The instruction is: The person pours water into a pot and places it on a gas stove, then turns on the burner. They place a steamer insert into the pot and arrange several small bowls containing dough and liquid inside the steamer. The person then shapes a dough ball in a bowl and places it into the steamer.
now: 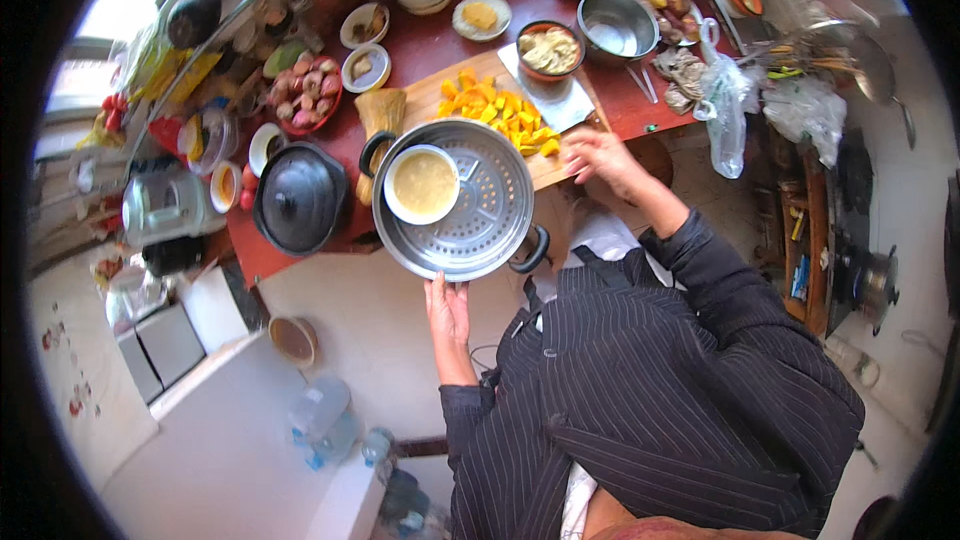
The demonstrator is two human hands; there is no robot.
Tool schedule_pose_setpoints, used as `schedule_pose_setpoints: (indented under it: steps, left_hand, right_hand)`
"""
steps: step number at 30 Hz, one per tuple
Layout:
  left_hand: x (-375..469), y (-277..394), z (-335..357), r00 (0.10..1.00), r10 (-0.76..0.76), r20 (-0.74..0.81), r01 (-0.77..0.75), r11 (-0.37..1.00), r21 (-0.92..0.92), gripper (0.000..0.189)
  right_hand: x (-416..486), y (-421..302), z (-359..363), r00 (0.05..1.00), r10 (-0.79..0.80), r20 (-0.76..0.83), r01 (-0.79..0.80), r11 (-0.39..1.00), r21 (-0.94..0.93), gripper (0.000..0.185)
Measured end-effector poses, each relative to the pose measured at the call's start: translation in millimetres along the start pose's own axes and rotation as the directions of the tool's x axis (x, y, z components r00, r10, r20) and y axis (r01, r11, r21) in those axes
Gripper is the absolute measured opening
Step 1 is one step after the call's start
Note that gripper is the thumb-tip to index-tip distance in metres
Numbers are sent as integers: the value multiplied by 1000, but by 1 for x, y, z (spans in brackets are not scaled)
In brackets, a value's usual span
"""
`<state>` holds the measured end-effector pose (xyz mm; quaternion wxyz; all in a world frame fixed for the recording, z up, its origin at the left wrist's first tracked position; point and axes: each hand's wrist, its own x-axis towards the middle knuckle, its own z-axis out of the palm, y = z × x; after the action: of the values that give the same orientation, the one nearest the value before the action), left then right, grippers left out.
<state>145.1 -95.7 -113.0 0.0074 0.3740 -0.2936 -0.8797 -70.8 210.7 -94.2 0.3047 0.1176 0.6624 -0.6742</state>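
My left hand (448,311) grips the near rim of a steel steamer pot (487,240) from below, fingers under it. The pot has a perforated base and two black handles, and hangs partly over the table edge. Inside, to the left, sits a white bowl of pale yellowish liquid (422,184). My right hand (600,157) is in the air by the cutting board's near right corner, holding nothing I can see, fingers loosely bent. Cubes of orange pumpkin (517,116) lie on the wooden cutting board (431,86) close to its fingertips; the pot covers part of the board.
A black lidded clay pot (300,199) stands left of the steamer. Behind are a pumpkin piece (381,112), a red basket of shallots (306,90), a bowl of pale slices (551,51) and a steel pot (617,22). Plastic bags (724,112) hang at the right.
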Motion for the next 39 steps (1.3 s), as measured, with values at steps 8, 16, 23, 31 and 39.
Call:
schedule_pose_setpoints:
  steps: [8,16,23,31,39]
  left_hand:
    - [-11,-18,23,958,130,-255,-140,990,-22,53]
    - [-23,-31,50,869,245,-429,-265,964,15,50]
    - [-31,-38,83,670,473,-572,-354,881,314,57]
    - [-25,-42,112,692,508,-513,-293,847,444,60]
    - [-14,-59,118,670,295,-681,-129,950,285,77]
  right_hand:
    - [62,-23,-65,994,54,-92,-51,998,37,37]
    - [99,-39,-105,993,116,-22,-113,990,83,39]
    - [113,-53,-111,987,136,88,-143,986,80,39]
    - [110,-76,-154,992,8,126,-22,994,110,33]
    - [108,-84,-199,1000,18,0,-18,990,140,31]
